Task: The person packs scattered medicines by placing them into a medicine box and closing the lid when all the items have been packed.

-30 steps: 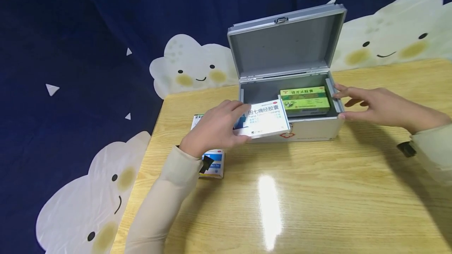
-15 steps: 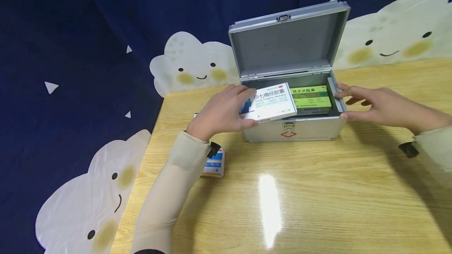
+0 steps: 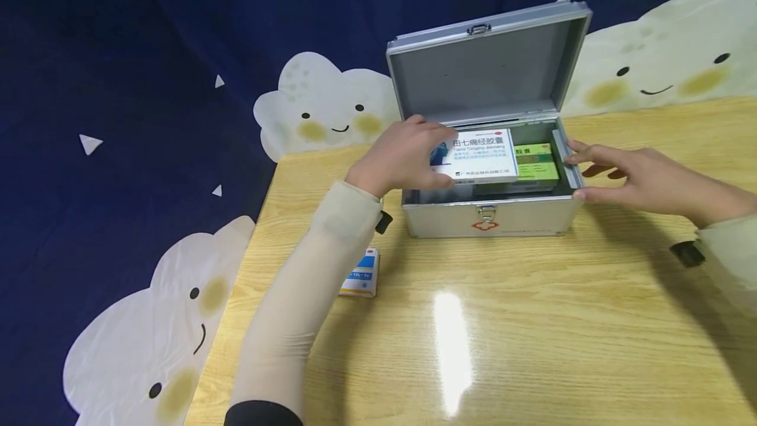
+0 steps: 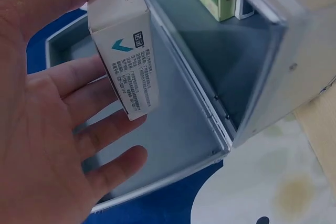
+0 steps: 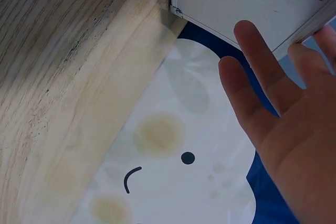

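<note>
My left hand [image 3: 428, 160] grips a white medicine box [image 3: 481, 155] by its left end and holds it level over the open silver metal case [image 3: 508, 219]. In the left wrist view the left hand [image 4: 94, 72] holds the white box [image 4: 126, 51] at the case's rim, above the bare grey floor of the case [image 4: 210, 66]. A green medicine box [image 3: 537, 162] lies inside at the right, partly hidden by the white one. My right hand [image 3: 582, 175] rests with straight fingers against the case's right side, thumb at the front corner.
The case lid [image 3: 485, 71] stands open at the back. A small blue and white box [image 3: 361, 275] lies on the wooden table [image 3: 503, 334] left of the case, near my left forearm. A dark blue cloth with cloud faces [image 3: 319, 114] hangs behind the table.
My left hand has lifted the white box from in front of the case up and back over its opening. The right hand has stayed on the case's right side.
</note>
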Demonstrator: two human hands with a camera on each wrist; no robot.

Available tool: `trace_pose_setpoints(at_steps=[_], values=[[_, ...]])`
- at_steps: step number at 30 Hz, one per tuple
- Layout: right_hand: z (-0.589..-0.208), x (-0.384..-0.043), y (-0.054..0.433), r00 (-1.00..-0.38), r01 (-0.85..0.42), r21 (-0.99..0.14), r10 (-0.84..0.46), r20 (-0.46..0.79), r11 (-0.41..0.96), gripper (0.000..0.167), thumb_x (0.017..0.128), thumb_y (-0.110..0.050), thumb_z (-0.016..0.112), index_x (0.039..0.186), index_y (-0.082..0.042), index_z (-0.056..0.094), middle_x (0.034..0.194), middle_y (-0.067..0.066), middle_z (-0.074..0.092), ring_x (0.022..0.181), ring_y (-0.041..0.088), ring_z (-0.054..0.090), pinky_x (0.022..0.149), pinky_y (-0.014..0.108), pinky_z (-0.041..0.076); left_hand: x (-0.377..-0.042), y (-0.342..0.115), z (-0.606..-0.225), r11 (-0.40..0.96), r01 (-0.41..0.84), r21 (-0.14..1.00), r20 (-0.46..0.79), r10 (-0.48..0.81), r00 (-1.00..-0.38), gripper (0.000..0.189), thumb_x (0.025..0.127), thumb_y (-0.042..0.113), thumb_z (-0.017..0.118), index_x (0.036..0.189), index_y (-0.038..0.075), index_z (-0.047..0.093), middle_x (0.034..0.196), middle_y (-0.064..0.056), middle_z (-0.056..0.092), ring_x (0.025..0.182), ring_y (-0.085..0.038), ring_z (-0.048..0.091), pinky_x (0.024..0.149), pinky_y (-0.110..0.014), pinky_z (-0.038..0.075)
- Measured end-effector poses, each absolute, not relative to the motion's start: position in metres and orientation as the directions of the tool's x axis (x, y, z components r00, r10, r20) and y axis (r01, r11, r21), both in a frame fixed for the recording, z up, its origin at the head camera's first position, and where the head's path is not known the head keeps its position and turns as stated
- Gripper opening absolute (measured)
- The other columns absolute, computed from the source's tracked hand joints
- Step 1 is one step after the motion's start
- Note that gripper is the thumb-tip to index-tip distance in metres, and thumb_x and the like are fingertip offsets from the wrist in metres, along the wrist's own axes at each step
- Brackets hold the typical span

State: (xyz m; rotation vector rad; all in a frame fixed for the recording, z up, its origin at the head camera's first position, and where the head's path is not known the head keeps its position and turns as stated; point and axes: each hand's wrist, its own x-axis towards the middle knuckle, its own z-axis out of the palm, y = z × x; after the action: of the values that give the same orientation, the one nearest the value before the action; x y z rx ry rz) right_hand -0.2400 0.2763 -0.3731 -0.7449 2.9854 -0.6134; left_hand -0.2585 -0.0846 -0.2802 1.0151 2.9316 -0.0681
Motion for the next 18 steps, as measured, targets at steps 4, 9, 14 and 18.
trace_pose_setpoints(at_steps=[4,9,14,18], values=[[-0.375,-0.241,0.277,-0.886,-0.458,-0.351,-0.451,0.108,0.816,0.058,0.08,-0.031,0.083,0.132,-0.02,0.061,0.151,0.011,0.049,0.092,-0.008,0.058,0.082,0.048,0.058,-0.267,-0.074,-0.28,0.798,0.601,-0.048,-0.067,0.597,-0.799,0.078,0.081,0.058,0.07,0.148,0.025,0.048,0.15,0.01,0.052,0.125,-0.017,0.049,0.099,-0.034,0.046],[-0.375,-0.242,0.276,-0.892,-0.445,-0.348,-0.442,0.096,0.825,0.073,0.081,-0.032,0.082,0.145,-0.016,0.051,0.143,0.01,0.058,0.089,-0.015,0.053,0.079,0.043,0.059,-0.279,-0.065,-0.278,0.816,0.578,-0.011,-0.067,0.576,-0.815,0.078,0.081,0.057,0.07,0.148,0.025,0.047,0.149,0.012,0.053,0.125,-0.014,0.048,0.101,-0.031,0.045],[-0.376,-0.242,0.274,-0.902,-0.419,-0.363,-0.426,0.066,0.832,0.084,0.082,-0.033,0.081,0.153,-0.013,0.04,0.136,0.012,0.063,0.093,0.0,0.065,0.08,0.043,0.059,-0.289,-0.059,-0.277,0.832,0.554,0.024,-0.071,0.554,-0.829,0.078,0.081,0.058,0.07,0.148,0.026,0.047,0.148,0.013,0.053,0.131,-0.012,0.046,0.109,-0.029,0.041],[-0.375,-0.243,0.273,-0.906,-0.401,-0.382,-0.422,0.029,0.833,0.079,0.085,-0.035,0.078,0.151,-0.012,0.042,0.146,0.019,0.053,0.103,0.031,0.069,0.083,0.05,0.057,-0.294,-0.053,-0.277,0.844,0.533,0.063,-0.093,0.536,-0.839,0.079,0.08,0.06,0.07,0.149,0.028,0.046,0.146,0.013,0.054,0.128,-0.011,0.048,0.106,-0.029,0.042]])
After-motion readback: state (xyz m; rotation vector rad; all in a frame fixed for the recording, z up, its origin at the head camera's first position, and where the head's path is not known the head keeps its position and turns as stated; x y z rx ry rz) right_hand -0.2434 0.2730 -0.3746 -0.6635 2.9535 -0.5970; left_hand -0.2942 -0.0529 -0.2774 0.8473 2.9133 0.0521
